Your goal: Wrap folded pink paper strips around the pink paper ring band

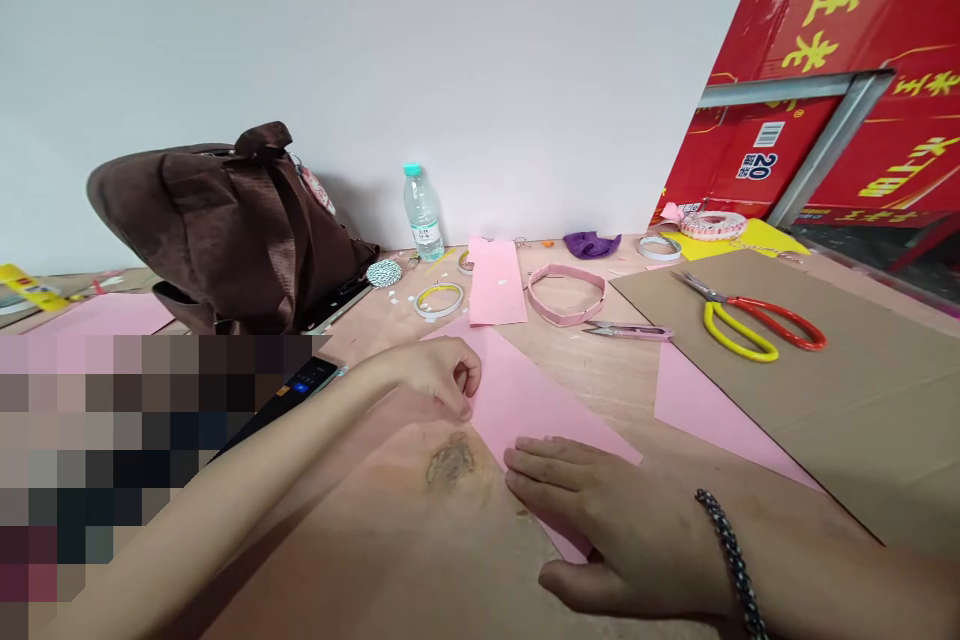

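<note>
A sheet of pink paper (pixel 525 390) lies slantwise on the wooden table in front of me. My left hand (pixel 442 375) is closed at its left edge, the fingers curled and the thumb tip at the paper. Nearer to me, my right hand (pixel 592 510) rests flat over the lower part of the sheet with its fingers stretched out. A dark beaded bracelet (pixel 727 555) circles the right wrist. Behind the sheet lies a pink paper strip (pixel 499 285), beside a pink paper ring (pixel 568 270). Small pink snips (pixel 630 331) lie just in front of the ring.
On the right, scissors (pixel 750 315) with red and yellow handles rest on brown cardboard (pixel 862 400). Tape rolls (pixel 439 300), a water bottle (pixel 424 215) and a purple cloth scrap (pixel 592 244) stand toward the white wall. A brown backpack (pixel 225 230) sits at left, near a black phone (pixel 300 395).
</note>
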A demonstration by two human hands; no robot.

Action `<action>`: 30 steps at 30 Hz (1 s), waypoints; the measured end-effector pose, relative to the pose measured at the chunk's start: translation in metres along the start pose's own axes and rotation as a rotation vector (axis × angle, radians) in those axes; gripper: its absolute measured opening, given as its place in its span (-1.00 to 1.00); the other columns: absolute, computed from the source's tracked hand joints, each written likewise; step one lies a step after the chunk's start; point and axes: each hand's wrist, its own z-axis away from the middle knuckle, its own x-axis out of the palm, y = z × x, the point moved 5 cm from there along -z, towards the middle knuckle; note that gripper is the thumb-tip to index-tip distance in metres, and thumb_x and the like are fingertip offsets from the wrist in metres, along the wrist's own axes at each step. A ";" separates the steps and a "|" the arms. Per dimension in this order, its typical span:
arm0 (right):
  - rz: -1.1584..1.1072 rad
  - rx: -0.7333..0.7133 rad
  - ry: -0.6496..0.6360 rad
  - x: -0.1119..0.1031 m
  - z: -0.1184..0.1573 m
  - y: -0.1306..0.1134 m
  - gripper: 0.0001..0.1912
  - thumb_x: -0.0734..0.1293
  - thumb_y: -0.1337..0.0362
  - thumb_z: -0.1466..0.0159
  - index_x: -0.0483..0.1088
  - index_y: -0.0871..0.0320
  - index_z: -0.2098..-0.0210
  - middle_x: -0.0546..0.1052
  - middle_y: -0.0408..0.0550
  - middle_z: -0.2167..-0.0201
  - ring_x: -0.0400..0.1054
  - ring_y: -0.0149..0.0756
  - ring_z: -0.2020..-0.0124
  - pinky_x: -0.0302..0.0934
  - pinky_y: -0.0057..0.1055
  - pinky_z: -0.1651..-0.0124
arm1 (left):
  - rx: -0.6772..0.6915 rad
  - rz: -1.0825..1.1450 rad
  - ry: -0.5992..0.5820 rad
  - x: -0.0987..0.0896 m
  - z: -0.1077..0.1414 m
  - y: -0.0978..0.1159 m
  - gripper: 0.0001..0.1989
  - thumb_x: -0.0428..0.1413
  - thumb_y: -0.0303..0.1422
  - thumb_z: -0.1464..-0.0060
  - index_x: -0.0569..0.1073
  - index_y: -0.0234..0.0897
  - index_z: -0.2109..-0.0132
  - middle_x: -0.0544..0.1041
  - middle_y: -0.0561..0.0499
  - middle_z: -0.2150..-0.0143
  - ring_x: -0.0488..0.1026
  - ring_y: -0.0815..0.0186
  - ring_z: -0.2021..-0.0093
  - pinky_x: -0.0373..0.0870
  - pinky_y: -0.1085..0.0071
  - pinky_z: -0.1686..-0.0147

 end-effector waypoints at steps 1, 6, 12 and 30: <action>-0.001 -0.001 0.005 0.000 0.000 0.000 -0.35 0.31 0.15 -0.27 0.21 0.39 -0.26 0.20 0.09 -0.26 0.02 -0.21 -0.30 -0.17 -0.38 -0.37 | -0.002 -0.004 0.011 -0.004 0.000 -0.003 -0.82 0.21 -0.43 0.34 0.43 -0.29 0.44 0.39 0.17 0.61 0.28 0.43 0.58 0.13 0.55 0.60; -0.016 0.022 -0.014 0.001 0.000 0.000 -0.33 0.32 0.15 -0.25 0.20 0.37 -0.27 0.20 0.05 -0.26 0.01 -0.25 -0.31 -0.20 -0.42 -0.37 | -0.054 0.001 0.060 -0.028 0.004 -0.024 -0.86 0.21 -0.40 0.29 0.44 -0.31 0.46 0.38 0.16 0.63 0.26 0.44 0.60 0.12 0.55 0.62; -0.028 0.035 -0.016 0.002 0.002 0.001 -0.33 0.32 0.16 -0.25 0.20 0.35 -0.27 0.18 -0.01 -0.28 -0.04 -0.29 -0.33 -0.31 -0.49 -0.38 | -0.126 -0.013 0.068 -0.052 0.005 -0.049 -0.92 0.23 -0.44 0.21 0.46 -0.34 0.52 0.35 0.15 0.67 0.29 0.45 0.60 0.18 0.54 0.58; 0.077 0.133 -0.028 -0.011 0.007 0.010 -0.53 0.41 0.13 -0.18 0.41 0.15 -0.04 0.40 0.03 -0.08 0.29 -0.05 -0.05 0.26 -0.20 -0.06 | 0.160 -0.275 0.736 -0.024 -0.015 0.016 -0.63 -0.18 -0.39 -0.26 0.33 -0.37 -0.12 0.41 -0.20 -0.13 0.31 0.10 -0.15 0.24 0.13 -0.11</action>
